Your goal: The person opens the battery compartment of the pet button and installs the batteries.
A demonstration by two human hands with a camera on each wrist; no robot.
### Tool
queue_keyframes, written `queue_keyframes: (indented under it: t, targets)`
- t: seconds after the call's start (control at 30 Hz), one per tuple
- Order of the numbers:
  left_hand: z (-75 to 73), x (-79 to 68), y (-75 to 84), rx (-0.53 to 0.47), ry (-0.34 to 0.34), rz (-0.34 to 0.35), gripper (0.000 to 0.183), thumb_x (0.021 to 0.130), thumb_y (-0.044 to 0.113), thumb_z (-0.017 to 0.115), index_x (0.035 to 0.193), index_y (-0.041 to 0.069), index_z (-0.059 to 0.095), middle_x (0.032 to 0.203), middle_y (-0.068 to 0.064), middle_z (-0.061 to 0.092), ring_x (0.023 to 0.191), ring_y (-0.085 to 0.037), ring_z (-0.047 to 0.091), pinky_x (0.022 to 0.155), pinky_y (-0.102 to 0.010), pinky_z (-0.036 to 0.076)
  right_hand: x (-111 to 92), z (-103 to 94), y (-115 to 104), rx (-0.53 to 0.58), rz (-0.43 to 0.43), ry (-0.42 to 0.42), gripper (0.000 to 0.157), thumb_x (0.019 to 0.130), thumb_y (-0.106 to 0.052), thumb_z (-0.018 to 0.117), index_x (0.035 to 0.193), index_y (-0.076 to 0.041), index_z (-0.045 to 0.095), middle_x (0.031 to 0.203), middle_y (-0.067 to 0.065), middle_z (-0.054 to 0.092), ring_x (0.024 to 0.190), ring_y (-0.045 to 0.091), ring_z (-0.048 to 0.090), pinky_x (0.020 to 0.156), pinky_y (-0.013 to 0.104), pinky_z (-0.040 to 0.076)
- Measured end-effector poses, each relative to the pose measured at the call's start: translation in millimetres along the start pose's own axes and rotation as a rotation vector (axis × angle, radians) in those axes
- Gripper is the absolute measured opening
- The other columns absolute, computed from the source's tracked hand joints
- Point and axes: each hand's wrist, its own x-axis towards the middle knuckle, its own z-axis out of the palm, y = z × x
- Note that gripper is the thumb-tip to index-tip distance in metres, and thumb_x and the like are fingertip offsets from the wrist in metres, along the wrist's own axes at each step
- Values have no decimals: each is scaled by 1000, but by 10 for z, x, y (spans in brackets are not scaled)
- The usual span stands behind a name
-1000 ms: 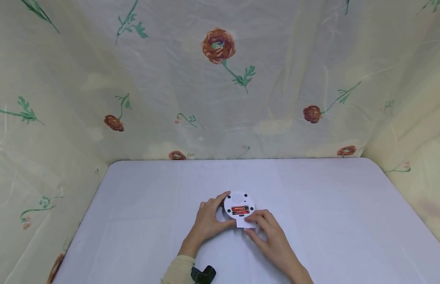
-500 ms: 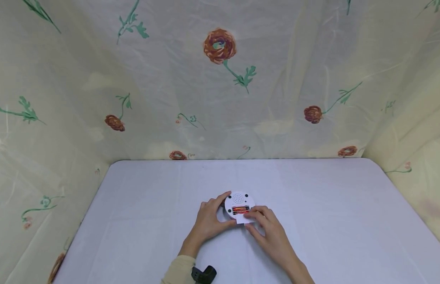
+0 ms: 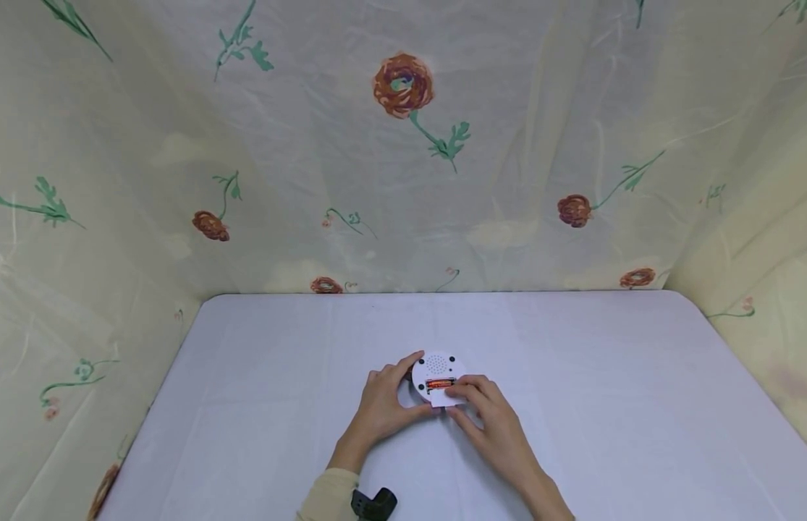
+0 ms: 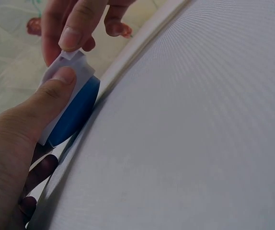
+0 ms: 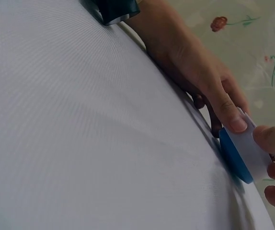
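Note:
A round white device (image 3: 436, 365) lies underside up on the table, with speaker holes, dark feet and an open battery compartment. Its other side is blue (image 4: 78, 112), as both wrist views show. Red batteries (image 3: 440, 383) sit in the compartment, one partly covered. My left hand (image 3: 382, 407) grips the device from the left, thumb at the near edge and fingers round the far side. With thumb and fingertips, my right hand (image 3: 494, 423) pinches a white battery cover (image 3: 444, 399) that lies over the compartment's near part. The cover's right end is hidden by the fingers.
A white cloth covers the table (image 3: 299, 347). Flower-printed curtains (image 3: 481, 210) hang along its back and sides. A black wrist camera (image 3: 375, 503) is strapped on the left wrist, next to a beige sleeve (image 3: 328, 496).
My right hand has slid the battery cover away from me, onto the device, and it now hides more of the batteries. The left hand and the device have stayed nearly still.

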Motion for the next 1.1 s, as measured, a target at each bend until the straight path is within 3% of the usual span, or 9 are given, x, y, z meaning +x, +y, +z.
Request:
queue_keyframes:
  t: [0.87,1.1]
  targets:
    - [-6,8,1,-9,-24,-28,88,59,79,49,135,41,26,124,12,52,96,-7,50,80,-28,31,63,38,-19,-14,-9,24,24,80,-25,64,104,-22,62,112,-5,53,104,8,47,73,21,40]
    - [-13,8,2,-12,-27,-37,87,59,76,53,135,43,25,124,11,52,95,-8,49,78,-28,32,74,58,-1,-21,-35,27,20,79,-23,66,98,-20,63,110,-5,54,105,9,47,84,23,38]
